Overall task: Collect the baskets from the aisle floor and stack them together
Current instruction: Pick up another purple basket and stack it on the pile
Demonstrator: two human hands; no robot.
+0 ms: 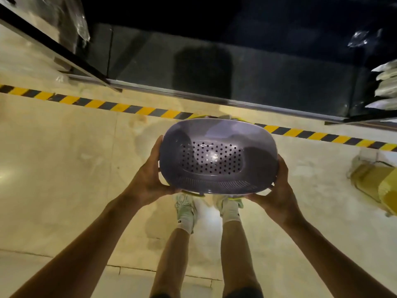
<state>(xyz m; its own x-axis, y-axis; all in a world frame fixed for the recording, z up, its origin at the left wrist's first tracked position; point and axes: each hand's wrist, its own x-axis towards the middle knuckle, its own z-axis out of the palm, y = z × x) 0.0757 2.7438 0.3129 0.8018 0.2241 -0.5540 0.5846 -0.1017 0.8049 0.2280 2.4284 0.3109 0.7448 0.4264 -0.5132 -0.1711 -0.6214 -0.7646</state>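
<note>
Two hands on purple basket [218, 157], held off floor above feet: left hand [150, 177] curled at left rim, right hand [279, 190] curled at right rim. Yellow-green edge beneath hints at nested basket; count unclear. Stacking judged part-done. Pale floor [64, 158], hazard-stripe tape [96, 104], dark shelf base [214, 67] beyond.

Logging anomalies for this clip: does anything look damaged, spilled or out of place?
Nothing looks damaged or spilled. Left hand and right hand hold the grey perforated basket; a yellow-green rim peeks from underneath.
</note>
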